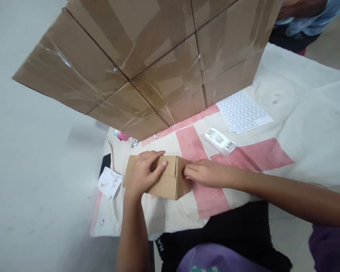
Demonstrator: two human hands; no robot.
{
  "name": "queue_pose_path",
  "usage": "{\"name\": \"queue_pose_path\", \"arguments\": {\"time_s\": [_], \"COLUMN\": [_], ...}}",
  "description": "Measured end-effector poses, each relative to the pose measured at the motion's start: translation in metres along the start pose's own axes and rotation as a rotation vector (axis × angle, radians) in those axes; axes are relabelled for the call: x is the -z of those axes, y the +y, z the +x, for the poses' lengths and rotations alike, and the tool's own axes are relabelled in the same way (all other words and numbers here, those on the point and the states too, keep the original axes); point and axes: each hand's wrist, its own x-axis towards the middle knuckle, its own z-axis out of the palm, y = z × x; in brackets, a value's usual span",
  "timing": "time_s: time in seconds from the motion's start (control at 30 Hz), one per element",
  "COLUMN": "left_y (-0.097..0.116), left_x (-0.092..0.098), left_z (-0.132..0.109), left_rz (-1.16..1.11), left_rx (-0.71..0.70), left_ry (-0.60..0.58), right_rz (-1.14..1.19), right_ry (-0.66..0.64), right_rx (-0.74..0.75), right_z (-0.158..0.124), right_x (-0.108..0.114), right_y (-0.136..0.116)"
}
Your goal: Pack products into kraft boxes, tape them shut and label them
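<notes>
A small brown cardboard box (163,185) lies on the cloth-covered table in front of me. Over its top and far edge my left hand (147,168) is closed, with the thumb lying across the top panel. At the box's right end, the curled fingers of my right hand (200,172) touch the end panel; their tips are partly hidden against the cardboard. A flap edge sticks out at the box's left end.
Behind the box stands a big block of taped cartons (170,71). To the right lie a white plastic tape-like device (220,141) and a label sheet (243,111). Crumpled paper (110,183) sits at the left edge. Another person's arm (302,7) shows at upper right.
</notes>
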Motion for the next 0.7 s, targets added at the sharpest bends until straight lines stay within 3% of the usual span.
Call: {"name": "queue_pose_path", "arguments": {"time_s": [0.53, 0.7], "left_y": [0.0002, 0.0011], "left_x": [-0.0031, -0.0025], "left_z": [-0.0020, -0.0015], "left_rz": [0.042, 0.048], "left_rx": [-0.025, -0.031], "left_ry": [0.031, 0.017], "right_rz": [-0.093, 0.013], "right_ry": [0.014, 0.076], "right_rx": [0.072, 0.049], "right_z": [0.0069, 0.0039], "right_x": [0.0087, 0.0056], "right_y": [-0.0028, -0.0023]}}
